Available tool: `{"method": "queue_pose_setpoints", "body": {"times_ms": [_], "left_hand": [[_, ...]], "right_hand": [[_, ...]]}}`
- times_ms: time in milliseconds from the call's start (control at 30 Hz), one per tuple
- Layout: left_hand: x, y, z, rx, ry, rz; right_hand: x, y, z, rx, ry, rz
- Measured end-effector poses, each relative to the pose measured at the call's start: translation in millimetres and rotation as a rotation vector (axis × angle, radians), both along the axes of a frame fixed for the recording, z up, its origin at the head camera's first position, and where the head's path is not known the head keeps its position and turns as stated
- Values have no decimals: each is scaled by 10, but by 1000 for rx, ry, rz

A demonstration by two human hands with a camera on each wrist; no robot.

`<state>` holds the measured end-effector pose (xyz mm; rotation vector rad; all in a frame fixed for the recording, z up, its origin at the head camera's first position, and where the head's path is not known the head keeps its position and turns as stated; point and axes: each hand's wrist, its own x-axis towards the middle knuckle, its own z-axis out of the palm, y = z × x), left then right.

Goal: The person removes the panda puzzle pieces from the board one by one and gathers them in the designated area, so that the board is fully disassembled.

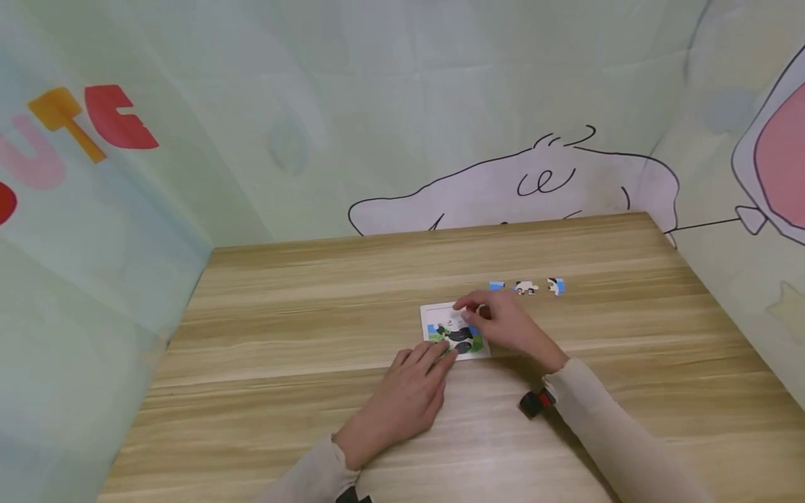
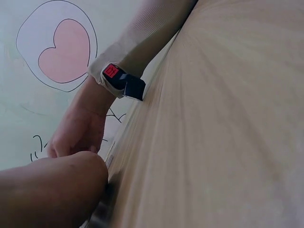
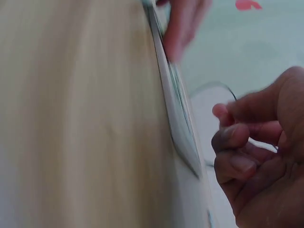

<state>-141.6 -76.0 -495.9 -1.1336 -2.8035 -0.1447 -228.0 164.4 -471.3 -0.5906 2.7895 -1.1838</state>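
Note:
A small puzzle board (image 1: 428,313) with a white border lies on the table, a panda picture (image 1: 462,335) filling its lower part while the upper part is pale. Across the board's lower left edge, my left hand (image 1: 409,391) rests with its fingers stretched out. Over the upper right corner hovers my right hand (image 1: 506,325), index finger reaching across the board. In the right wrist view the right hand's fingers (image 3: 237,164) are loosely bent, and no piece shows between them. Just beyond that hand lie three loose puzzle pieces: a blue one (image 1: 497,286), a panda-face one (image 1: 525,287) and a blue-and-black one (image 1: 556,286).
The wood-grain table (image 1: 283,314) meets a printed backdrop (image 1: 302,126) at its back and sides. Each wrist wears a strapped black device; the right one (image 1: 537,403) sits low above the tabletop. The forearms come in from the near edge.

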Motion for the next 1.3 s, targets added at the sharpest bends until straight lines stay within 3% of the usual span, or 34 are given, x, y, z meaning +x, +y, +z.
{"method": "queue_pose_setpoints", "body": {"times_ms": [233, 333, 667, 1300], "left_hand": [[9, -6, 13, -8, 41, -16], [7, -8, 9, -4, 55, -19], [-8, 10, -1, 20, 78, -26], [-10, 7, 3, 10, 64, -19]], "right_hand": [[2, -221, -102, 32, 118, 103], [11, -228, -122, 52, 129, 124], [43, -234, -161, 54, 86, 113], [55, -272, -153, -177, -142, 49]]}}
